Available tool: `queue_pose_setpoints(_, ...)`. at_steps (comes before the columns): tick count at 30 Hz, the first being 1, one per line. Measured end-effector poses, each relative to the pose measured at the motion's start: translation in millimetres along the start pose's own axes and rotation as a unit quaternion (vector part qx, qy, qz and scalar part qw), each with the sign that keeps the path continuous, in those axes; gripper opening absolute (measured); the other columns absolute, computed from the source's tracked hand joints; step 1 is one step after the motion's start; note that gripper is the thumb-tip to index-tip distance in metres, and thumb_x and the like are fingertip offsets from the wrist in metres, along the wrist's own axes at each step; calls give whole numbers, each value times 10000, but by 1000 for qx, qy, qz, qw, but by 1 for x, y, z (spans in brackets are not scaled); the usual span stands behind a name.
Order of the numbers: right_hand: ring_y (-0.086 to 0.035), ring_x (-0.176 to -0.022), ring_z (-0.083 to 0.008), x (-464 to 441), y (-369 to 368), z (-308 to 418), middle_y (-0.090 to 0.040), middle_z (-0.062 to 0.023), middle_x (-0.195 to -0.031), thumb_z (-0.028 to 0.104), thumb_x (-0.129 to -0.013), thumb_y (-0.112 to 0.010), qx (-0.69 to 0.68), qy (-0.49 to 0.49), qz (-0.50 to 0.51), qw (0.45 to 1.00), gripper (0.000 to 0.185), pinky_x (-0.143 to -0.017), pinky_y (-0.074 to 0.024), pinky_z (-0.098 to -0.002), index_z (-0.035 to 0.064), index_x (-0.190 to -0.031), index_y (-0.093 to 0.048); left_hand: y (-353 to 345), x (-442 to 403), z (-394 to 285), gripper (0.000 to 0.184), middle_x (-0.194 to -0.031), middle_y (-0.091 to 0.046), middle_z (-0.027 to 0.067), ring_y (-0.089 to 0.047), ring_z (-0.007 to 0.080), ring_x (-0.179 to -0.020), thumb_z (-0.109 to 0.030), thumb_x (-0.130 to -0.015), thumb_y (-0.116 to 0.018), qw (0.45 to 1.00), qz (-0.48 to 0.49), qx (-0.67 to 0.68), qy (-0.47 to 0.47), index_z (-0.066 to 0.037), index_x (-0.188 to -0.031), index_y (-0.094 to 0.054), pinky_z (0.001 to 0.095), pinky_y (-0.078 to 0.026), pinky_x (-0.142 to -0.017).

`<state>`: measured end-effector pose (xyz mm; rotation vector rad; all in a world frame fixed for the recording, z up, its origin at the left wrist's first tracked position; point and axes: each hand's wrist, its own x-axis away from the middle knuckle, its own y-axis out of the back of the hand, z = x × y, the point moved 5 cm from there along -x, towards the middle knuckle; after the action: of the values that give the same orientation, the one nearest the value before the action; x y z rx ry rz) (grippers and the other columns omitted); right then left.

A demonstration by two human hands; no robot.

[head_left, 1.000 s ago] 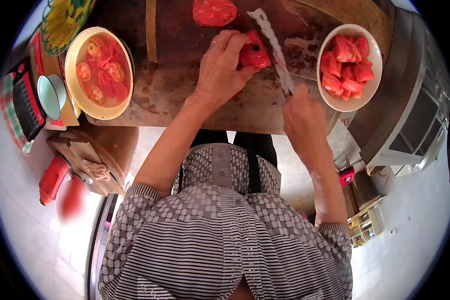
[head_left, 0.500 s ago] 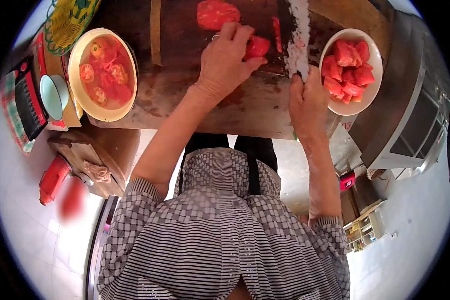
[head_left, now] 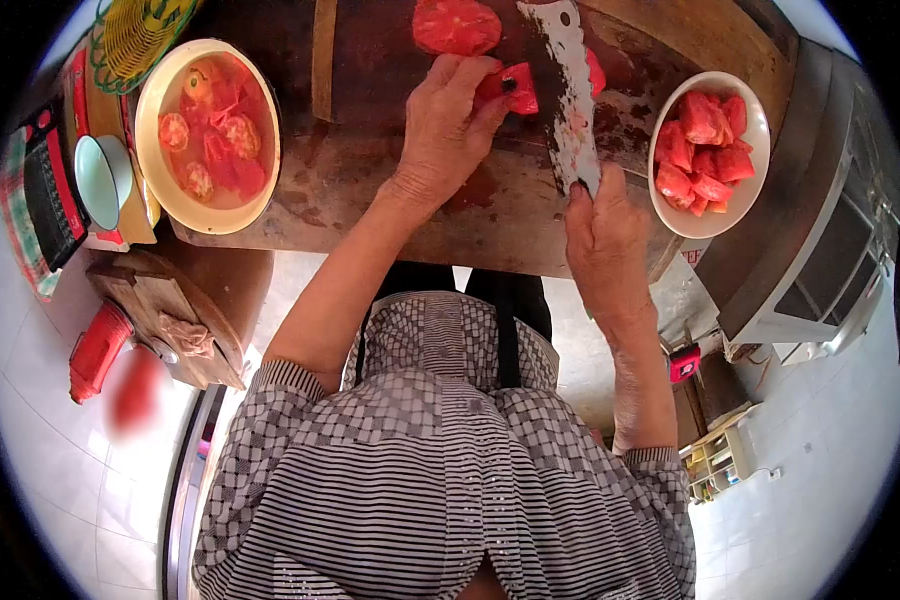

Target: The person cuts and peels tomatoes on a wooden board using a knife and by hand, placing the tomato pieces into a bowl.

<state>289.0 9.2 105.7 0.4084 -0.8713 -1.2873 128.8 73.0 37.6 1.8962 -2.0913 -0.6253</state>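
Note:
My left hand (head_left: 448,125) grips a piece of peeled tomato (head_left: 518,88) on the dark wet board, a dark spot showing on its cut end. In my right hand (head_left: 610,250) is the handle of a cleaver (head_left: 572,100), its wide blade smeared with wet residue and pointing away from me. The blade stands just right of the held piece, apart from it. Partly hidden behind the blade lies a red tomato slice (head_left: 596,72). Beyond my left hand rests a larger peeled tomato half (head_left: 456,26).
At left, a cream basin (head_left: 150,150) holds tomatoes and skins in reddish liquid. A white bowl (head_left: 712,228) of tomato chunks stands at right. A yellow-green basket (head_left: 135,40), a pale green enamel bowl (head_left: 100,180) and a kitchen scale (head_left: 55,190) sit at far left.
The cleaver has tilted, its far end swinging left. The held tomato piece has turned to show its cut end. A slice now lies right of the blade, where a thin strip was left of it.

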Motion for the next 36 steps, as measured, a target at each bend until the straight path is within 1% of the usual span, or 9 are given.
queue_pose_setpoints(5, -542, -631, -464, -8, 2, 4, -539, -256, -641, 27, -866, -514, 43, 71, 28, 996, 102, -547, -403, -501, -19, -915, -436, -2, -1, -3, 325, -935, -571, 161, -596, 373, -817, -2, -715, -707, 1000, 5, 9, 6, -37, -1012, -580, 392, -497, -678)
queue_pose_setpoints(8, -537, -648, -482, -16, -31, -18, -544, -268, -654, 38, -859, -525, 106, -55, 42, 992, 121, -573, -395, -528, -25, -911, -436, -5, 0, -2, 349, -930, -572, 164, -596, 377, -811, -7, -713, -704, 1000, 10, -17, 0, -36, -1034, -570, 411, -496, -678)
queue_pose_setpoints(11, -540, -664, -493, -16, -31, -21, -549, -276, -665, 49, -856, -533, 20, -45, -12, 999, 128, -583, -396, -541, -20, -905, -437, -8, -2, -4, 348, -933, -614, 141, -626, 290, -731, -60, -734, -727, 999, 2, -45, -1, -48, -1051, -582, 344, -513, -614)
queue_pose_setpoints(17, -551, -615, -477, -12, -28, -21, -552, -264, -652, 41, -869, -516, -29, 0, -108, 994, 85, -509, -426, -470, -10, -898, -455, -4, -2, -16, 380, -921, -646, 166, -650, 304, -791, -110, -787, -688, 988, 58, -138, 29, -59, -1132, -538, 365, -516, -626)
queue_pose_setpoints(20, -563, -630, -483, -7, -17, -21, -537, -277, -629, 77, -862, -540, -89, -70, -93, 989, 141, -536, -440, -523, -15, -887, -435, -9, 5, -6, 330, -886, -631, 192, -625, 390, -784, -100, -790, -661, 996, 72, -47, 36, -53, -1088, -529, 440, -498, -651)
queue_pose_setpoints(23, -570, -636, -473, 0, -10, -14, -535, -280, -632, 76, -865, -540, -52, -41, -34, 997, 142, -539, -433, -520, -16, -902, -439, -14, 8, 4, 363, -870, -630, 205, -625, 393, -768, -71, -778, -677, 984, 98, 40, 146, -46, -1106, -521, 433, -499, -656)
queue_pose_setpoints(29, -569, -625, -463, 4, -8, -3, -548, -262, -643, 66, -861, -530, -59, 18, -18, 998, 125, -540, -433, -518, -16, -907, -448, -4, 0, -6, 324, -911, -622, 198, -619, 384, -811, -51, -744, -709, 999, 28, -15, 12, -22, -1037, -573, 404, -495, -676)
queue_pose_setpoints(32, -525, -714, -512, -1, -2, 9, -543, -303, -716, 28, -863, -516, 28, 63, 22, 997, 133, -609, -396, -538, -39, -934, -425, -5, -1, -4, 296, -901, -613, 187, -613, 372, -814, -47, -731, -716, 999, 30, -13, 31, -21, -1001, -597, 389, -494, -683)
queue_pose_setpoints(36, -580, -687, -477, -14, -28, -8, -579, -291, -707, 84, -847, -539, 59, -9, 38, 997, 178, -613, -447, -539, -43, -913, -433, -6, 1, -4, 305, -865, -599, 172, -598, 372, -781, -45, -716, -714, 999, 33, 17, 33, -22, -997, -598, 394, -491, -679)
